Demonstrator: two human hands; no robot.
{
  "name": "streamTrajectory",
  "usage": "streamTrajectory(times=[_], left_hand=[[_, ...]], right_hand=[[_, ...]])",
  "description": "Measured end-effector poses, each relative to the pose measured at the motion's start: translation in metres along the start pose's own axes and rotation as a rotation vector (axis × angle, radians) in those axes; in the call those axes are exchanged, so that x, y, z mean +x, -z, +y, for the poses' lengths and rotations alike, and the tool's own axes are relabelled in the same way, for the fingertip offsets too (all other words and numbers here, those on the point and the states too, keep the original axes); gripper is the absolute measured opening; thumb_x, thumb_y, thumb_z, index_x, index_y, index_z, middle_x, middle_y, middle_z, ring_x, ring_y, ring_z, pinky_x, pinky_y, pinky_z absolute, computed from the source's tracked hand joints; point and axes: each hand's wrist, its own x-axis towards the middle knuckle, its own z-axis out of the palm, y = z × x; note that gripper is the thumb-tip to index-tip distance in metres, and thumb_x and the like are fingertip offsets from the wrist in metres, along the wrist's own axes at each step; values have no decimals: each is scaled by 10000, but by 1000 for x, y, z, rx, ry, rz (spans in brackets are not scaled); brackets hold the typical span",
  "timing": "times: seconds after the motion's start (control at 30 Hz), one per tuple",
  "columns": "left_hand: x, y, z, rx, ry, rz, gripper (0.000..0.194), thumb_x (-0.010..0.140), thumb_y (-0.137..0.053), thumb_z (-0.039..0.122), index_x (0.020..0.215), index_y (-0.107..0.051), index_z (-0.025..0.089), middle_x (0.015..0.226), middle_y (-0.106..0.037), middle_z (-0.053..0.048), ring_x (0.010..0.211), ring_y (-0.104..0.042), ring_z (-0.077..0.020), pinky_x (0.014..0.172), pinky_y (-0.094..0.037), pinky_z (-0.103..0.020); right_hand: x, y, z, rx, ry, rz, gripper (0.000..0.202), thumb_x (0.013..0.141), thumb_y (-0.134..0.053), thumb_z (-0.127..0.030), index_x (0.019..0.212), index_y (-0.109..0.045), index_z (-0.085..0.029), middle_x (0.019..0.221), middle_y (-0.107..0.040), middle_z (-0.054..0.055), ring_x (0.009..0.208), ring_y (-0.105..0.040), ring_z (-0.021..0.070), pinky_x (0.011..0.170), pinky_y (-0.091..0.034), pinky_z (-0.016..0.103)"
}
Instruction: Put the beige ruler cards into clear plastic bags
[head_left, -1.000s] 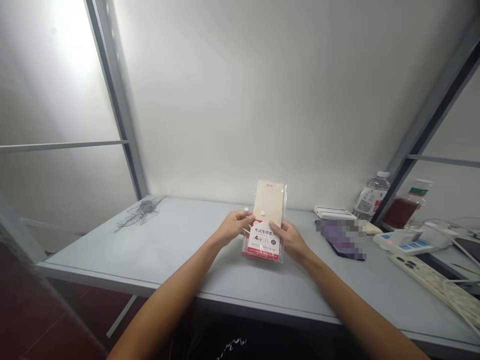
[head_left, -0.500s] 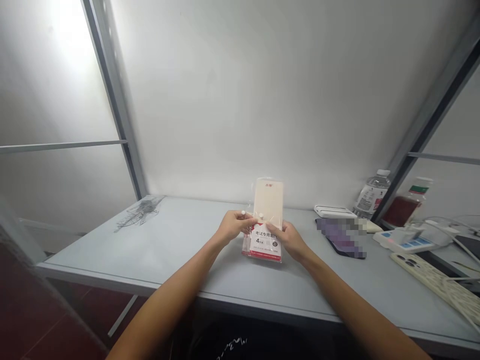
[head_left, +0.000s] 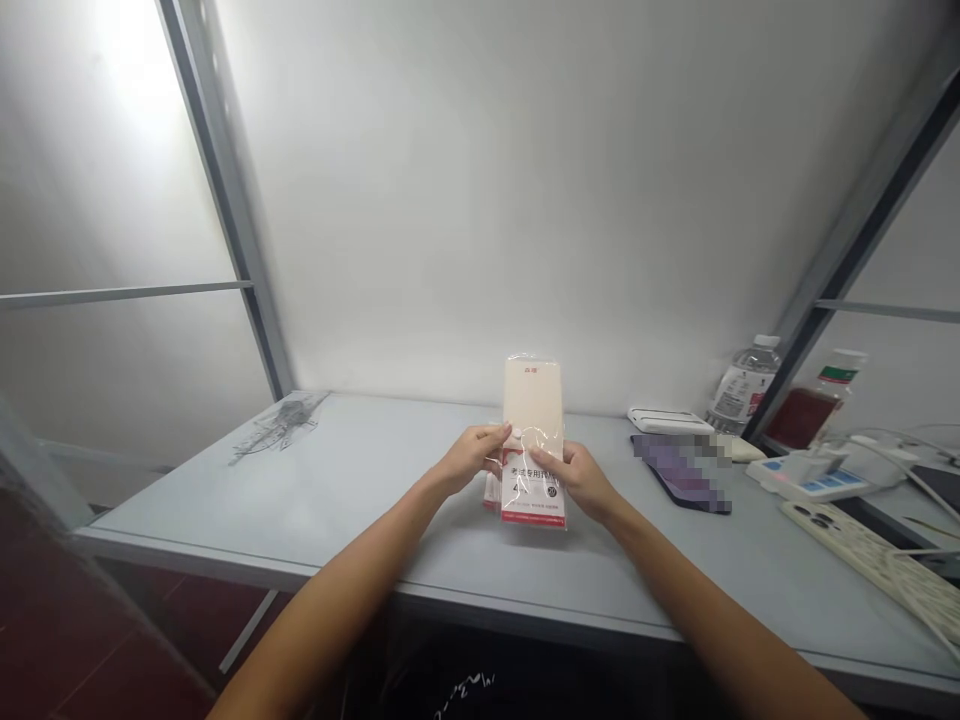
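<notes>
Upright above the desk, a clear plastic pouch (head_left: pixel 532 400) has a cream upper part with small red print and a white-and-red label lower down. Its right edge is gripped by my right hand (head_left: pixel 581 475), the thumb lying across the label. My left hand (head_left: pixel 476 455) pinches the pouch's left side near a white round snap button (head_left: pixel 516 434). Behind the front pouch, a strip of a second red-and-white pouch (head_left: pixel 491 490) shows below my left fingers; most of it is hidden.
On the right of the grey desk (head_left: pixel 360 480) lie a white device (head_left: pixel 670 421), a purple item (head_left: pixel 686 475) partly pixelated, a power strip (head_left: pixel 814 480) with cables and a patterned phone case (head_left: pixel 870 565). Two bottles, one clear (head_left: pixel 742 390), stand behind. A dark drawing (head_left: pixel 281 425) marks the left side.
The front pouch has shifted slightly left and now covers more of the one behind. My left fingers have closed in near its snap button; my right hand stays almost in place.
</notes>
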Motion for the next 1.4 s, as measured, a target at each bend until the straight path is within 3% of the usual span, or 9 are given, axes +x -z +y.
streamTrajectory(times=[0.2, 0.53, 0.77, 1.13, 1.27, 1.4], left_hand=[[0, 3, 3, 28, -27, -10, 396, 719, -546, 497, 778, -606, 111, 689, -541, -36, 636, -514, -113, 533, -405, -223], [3, 4, -7, 146, -48, 91, 348, 717, -555, 459, 729, -595, 113, 656, -552, -17, 568, -489, -91, 528, -377, -222], [3, 2, -6, 98, -87, 113, 278, 712, -562, 383, 637, -562, 115, 617, -527, -2, 550, -465, -80, 517, -355, -211], [7, -7, -17, 83, -97, 268, 225, 692, -542, 335, 603, -509, 131, 569, -479, 28, 511, -431, -70, 491, -344, -201], [7, -6, -15, 126, -81, 235, 270, 716, -529, 390, 653, -535, 127, 595, -496, 17, 520, -445, -74, 490, -354, -201], [8, -4, -14, 244, 6, 310, 342, 738, -490, 469, 676, -535, 136, 584, -515, 3, 480, -452, -80, 443, -356, -203]], right_hand=[[1, 1, 1, -34, 12, 5, 365, 722, -564, -490, 795, -631, -139, 750, -674, 60, 682, -619, 210, 601, -480, 302], [1, -2, 4, -208, 47, -89, 410, 748, -522, -496, 901, -648, -137, 812, -689, 64, 744, -630, 230, 643, -488, 316], [-1, -3, 3, -198, 46, -139, 411, 765, -509, -481, 954, -640, -141, 858, -687, 71, 784, -628, 232, 684, -489, 328], [0, -5, 5, -202, 37, -159, 367, 760, -517, -480, 815, -645, -141, 769, -681, 54, 722, -623, 216, 645, -477, 311], [2, -4, 4, -159, 14, -85, 364, 761, -520, -477, 892, -617, -151, 829, -679, 59, 778, -625, 216, 666, -487, 301], [5, -1, 5, -103, -68, 37, 374, 778, -489, -486, 974, -543, -172, 786, -669, 48, 676, -634, 189, 565, -496, 279]])
